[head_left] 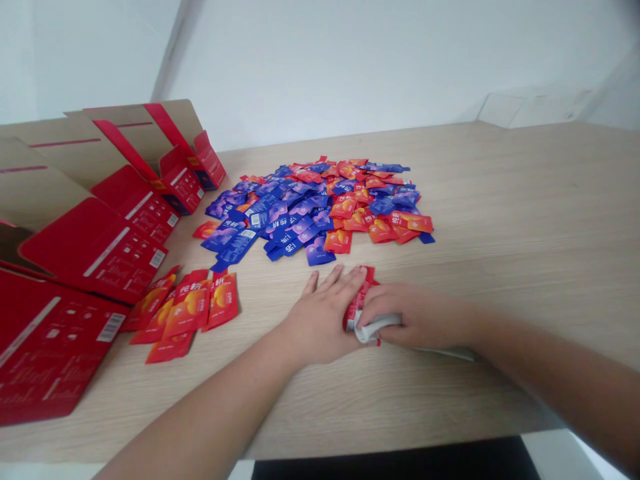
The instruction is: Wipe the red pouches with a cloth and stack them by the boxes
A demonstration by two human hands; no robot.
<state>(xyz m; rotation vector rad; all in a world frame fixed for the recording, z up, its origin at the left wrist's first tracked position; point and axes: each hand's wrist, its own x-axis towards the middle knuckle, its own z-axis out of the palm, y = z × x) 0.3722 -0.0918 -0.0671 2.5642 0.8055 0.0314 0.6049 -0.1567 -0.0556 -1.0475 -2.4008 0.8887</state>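
My left hand (325,320) lies on the table with its fingers stretched out. Its index-finger side touches a red sachet (356,305), which is partly covered by both hands. My right hand (407,313) is bent over that sachet, fingers closed on a curled white strip (377,327). The strip's lower edge shows again beneath the right wrist; what kind of strip it is I cannot make out. Left of my hands lie several red-orange sachets (187,307) in a small overlapping group. Beyond my fingers spreads a large heap of blue sachets (295,220) and red sachets (383,228).
Red cardboard boxes (55,353) with raised lids stand in a row along the left side. The wooden table (525,220) reaches back to a white wall (375,67). White panels (535,110) stand at the back right. A dark shape (400,460) shows below the front edge.
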